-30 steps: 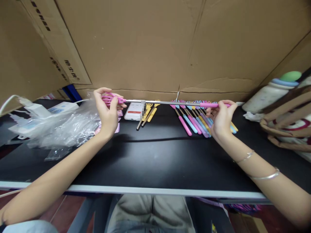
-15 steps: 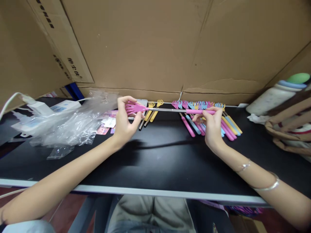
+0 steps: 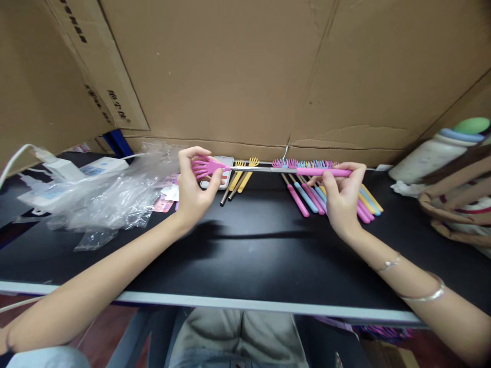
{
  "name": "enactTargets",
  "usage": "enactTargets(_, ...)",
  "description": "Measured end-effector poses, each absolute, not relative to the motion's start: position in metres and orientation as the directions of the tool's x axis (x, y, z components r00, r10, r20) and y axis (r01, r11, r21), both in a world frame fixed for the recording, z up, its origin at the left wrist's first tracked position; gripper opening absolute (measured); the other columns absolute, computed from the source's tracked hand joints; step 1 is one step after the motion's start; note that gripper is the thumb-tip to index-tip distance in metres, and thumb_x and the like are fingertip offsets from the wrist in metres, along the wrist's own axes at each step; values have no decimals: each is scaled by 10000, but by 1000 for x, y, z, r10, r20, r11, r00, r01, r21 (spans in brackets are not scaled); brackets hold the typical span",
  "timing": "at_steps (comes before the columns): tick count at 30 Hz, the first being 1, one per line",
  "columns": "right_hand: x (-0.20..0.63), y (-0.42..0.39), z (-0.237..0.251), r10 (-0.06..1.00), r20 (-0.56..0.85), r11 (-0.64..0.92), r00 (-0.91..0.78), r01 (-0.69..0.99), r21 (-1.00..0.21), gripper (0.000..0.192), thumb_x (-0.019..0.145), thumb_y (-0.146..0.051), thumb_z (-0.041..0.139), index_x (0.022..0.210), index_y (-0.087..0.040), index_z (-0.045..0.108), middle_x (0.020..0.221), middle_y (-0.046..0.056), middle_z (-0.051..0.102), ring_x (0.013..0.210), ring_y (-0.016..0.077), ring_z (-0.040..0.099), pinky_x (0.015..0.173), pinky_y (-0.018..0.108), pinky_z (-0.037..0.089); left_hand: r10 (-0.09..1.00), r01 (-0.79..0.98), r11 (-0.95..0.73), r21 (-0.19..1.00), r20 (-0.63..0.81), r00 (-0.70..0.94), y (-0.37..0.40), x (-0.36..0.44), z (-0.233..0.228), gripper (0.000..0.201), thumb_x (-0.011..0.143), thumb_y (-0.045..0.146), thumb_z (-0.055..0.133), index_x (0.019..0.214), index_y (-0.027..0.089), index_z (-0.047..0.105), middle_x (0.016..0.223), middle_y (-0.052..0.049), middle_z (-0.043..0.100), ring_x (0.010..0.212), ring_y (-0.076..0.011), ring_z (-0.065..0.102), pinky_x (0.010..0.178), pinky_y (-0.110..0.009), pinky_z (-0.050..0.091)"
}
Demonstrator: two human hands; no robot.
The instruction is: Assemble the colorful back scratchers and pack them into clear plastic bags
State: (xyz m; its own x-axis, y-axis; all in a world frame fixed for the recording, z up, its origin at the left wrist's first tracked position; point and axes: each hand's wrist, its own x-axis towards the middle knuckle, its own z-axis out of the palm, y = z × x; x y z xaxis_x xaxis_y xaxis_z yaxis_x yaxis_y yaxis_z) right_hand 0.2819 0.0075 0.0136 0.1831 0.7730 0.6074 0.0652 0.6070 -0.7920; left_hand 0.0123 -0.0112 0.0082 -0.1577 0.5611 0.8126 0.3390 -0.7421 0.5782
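Note:
A pink telescopic back scratcher [image 3: 264, 169] is stretched level between my two hands above the black table. My left hand [image 3: 194, 191] pinches its hand-shaped pink head between thumb and fingers. At the other end, my right hand [image 3: 342, 199] is closed around the pink handle. Bare metal rod shows between head and handle. Behind my right hand lies a row of back scratchers [image 3: 301, 200] in pink, blue, yellow and purple, partly hidden by that hand. Just right of my left hand rest yellow back scratcher parts [image 3: 245, 179] and dark metal rods [image 3: 226, 197].
Clear plastic bags [image 3: 111, 199] are heaped on the left, by a white power adapter [image 3: 63, 168] and cable. A phone [image 3: 222, 171] lies behind my left hand. At the right stand a white bottle [image 3: 433, 156] and a brown bag [image 3: 456, 199]. Cardboard [image 3: 230, 71] walls the back.
The back scratcher has grown a little longer between my hands. My right hand has shifted right with the handle, and my left hand slightly left with the head.

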Motion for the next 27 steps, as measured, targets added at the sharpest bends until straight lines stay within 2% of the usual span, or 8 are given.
enactTargets(4, 288, 13, 17, 793, 572, 564, 209, 103, -819, 264, 745, -321, 691, 844, -282, 449, 613, -69, 579, 607, 166, 637, 627, 357, 516, 642, 413, -680, 606, 764, -64, -3, 2, 7, 356, 814, 369, 670, 1066, 238, 456, 905, -23, 601, 720, -153, 658, 671, -274, 542)
enactTargets(7, 295, 18, 20, 789, 591, 567, 169, 169, -806, 252, 733, -336, 711, 815, -272, 480, 593, -69, 581, 563, 155, 611, 590, 329, 502, 674, 534, -620, 575, 739, -12, 1, -4, 8, 320, 805, 405, 676, 1013, 218, 522, 941, -29, 631, 782, -155, 649, 685, -245, 518)
enactTargets(10, 303, 22, 24, 774, 620, 583, 129, 236, -777, 231, 730, -383, 719, 794, -265, 531, 654, -36, 591, 594, 158, 595, 583, 332, 494, 703, 605, -574, 552, 711, 18, 0, -7, 11, 286, 802, 432, 670, 958, 214, 569, 916, -24, 658, 790, -159, 644, 677, -234, 501)
enactTargets(13, 311, 23, 27, 735, 672, 597, 93, 381, -706, 209, 733, -406, 721, 758, -263, 572, 720, -1, 583, 663, 171, 558, 637, 355, 473, 739, 651, -541, 533, 671, 65, -1, -9, 13, 264, 801, 447, 665, 934, 225, 615, 892, -20, 687, 788, -174, 653, 696, -251, 492)
enactTargets(16, 316, 25, 28, 676, 736, 602, 26, 557, -572, 202, 729, -408, 731, 713, -263, 591, 707, 14, 556, 700, 186, 498, 684, 368, 431, 727, 748, -500, 436, 681, 89, -1, -12, 14, 222, 812, 452, 653, 923, 260, 665, 861, -7, 697, 766, -178, 643, 668, -249, 462)
enactTargets(19, 320, 27, 27, 637, 761, 611, -125, 682, -401, 218, 693, -400, 760, 682, -255, 597, 669, 16, 534, 687, 191, 459, 660, 344, 390, 684, 849, -440, 293, 722, 105, 0, -17, 15, 203, 807, 470, 654, 920, 308, 700, 780, 6, 678, 697, -175, 614, 584, -239, 398)
enactTargets(22, 321, 27, 25, 650, 690, 628, -318, 737, -251, 210, 760, -430, 693, 742, -241, 602, 685, 11, 565, 642, 173, 478, 597, 301, 350, 686, 898, -380, 223, 719, 112, 0, -21, 17, 218, 792, 497, 660, 909, 321, 713, 747, 11, 671, 665, -173, 599, 549, -244, 351)
enactTargets(27, 318, 20, 21, 633, 558, 597, -537, 797, 90, 315, 872, -510, 531, 909, -216, 636, 710, 25, 634, 633, 160, 562, 588, 273, 355, 692, 919, -361, 156, 706, 152, -6, -16, 18, 199, 817, 464, 647, 903, 296, 712, 815, 18, 700, 741, -160, 609, 590, -242, 364)
